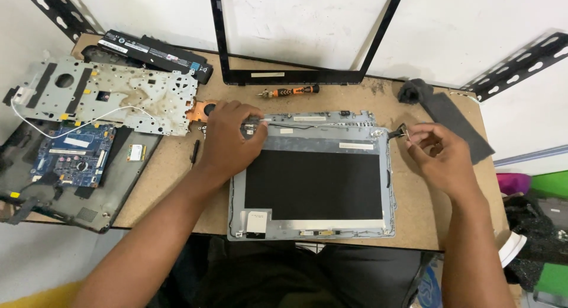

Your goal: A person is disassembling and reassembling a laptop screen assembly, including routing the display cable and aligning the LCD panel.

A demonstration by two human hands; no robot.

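Note:
A laptop screen panel in its grey lid (313, 184) lies flat in front of me on the brown table. My left hand (228, 136) rests on the lid's upper left corner, fingers pinched at the left hinge bracket (248, 129). At the lid's upper right corner my right hand (438, 154) pinches a small dark hinge or cable end (401, 130). A thin cable (319, 125) runs along the lid's top edge between the two hands.
An orange-handled screwdriver (290, 91) lies behind the lid. A black screen bezel (296, 77) leans on the wall. At the left lie a metal keyboard plate (118, 95), a blue motherboard (74, 154), a battery (154, 51). Grey cloth (449, 116) sits at the right.

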